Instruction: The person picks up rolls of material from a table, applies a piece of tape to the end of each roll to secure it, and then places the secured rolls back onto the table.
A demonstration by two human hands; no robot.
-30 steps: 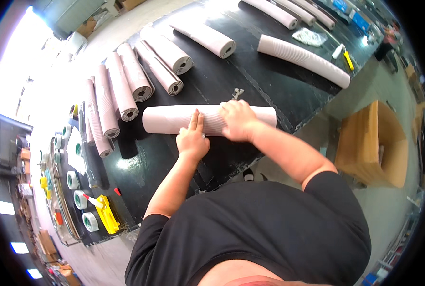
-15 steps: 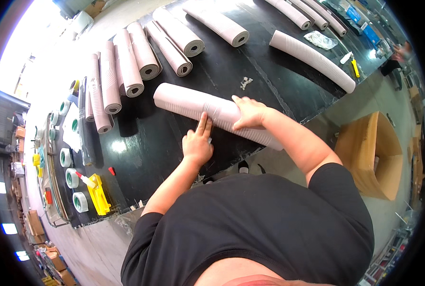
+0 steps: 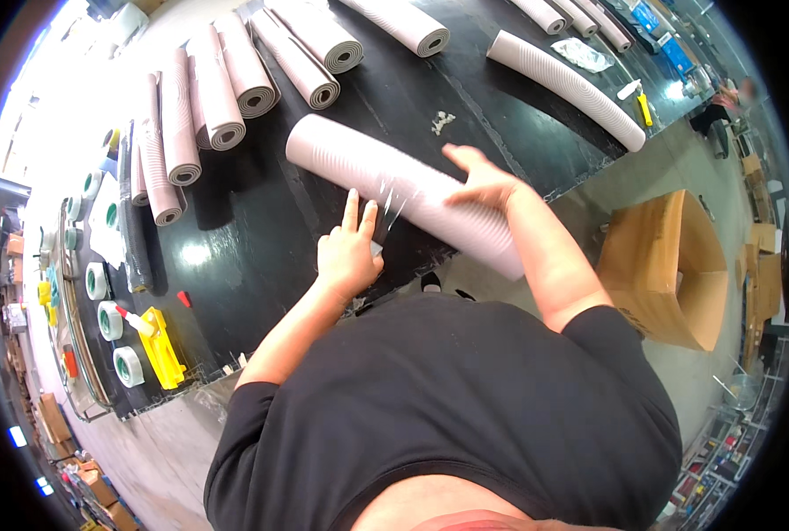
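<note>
A pale pink rolled mat (image 3: 341, 159) with a ridged pattern lies slantwise before me at the table's near edge. Shiny clear tape (image 3: 394, 196) crosses its middle. My left hand (image 3: 348, 255) is beside the mat's near side, two fingers pointing toward it and the others curled. A small pale, shiny piece shows under that palm, apparently part of the tape; most of it is hidden. My right hand (image 3: 487, 184) is over the right part of the mat, fingers spread; whether all of it touches is unclear.
More rolled mats (image 3: 226, 134) line the far left of the black table (image 3: 261, 230). Another roll (image 3: 571, 93) lies right. Tape rolls (image 3: 127, 365) and a yellow tape dispenser (image 3: 162, 350) stand left. A cardboard box (image 3: 646, 265) is on the floor at right.
The mat has rotated, bringing the shiny tape into plainer view. My left hand has drawn back slightly from it, and my right hand's grasp has loosened. The whole view has shifted a little.
</note>
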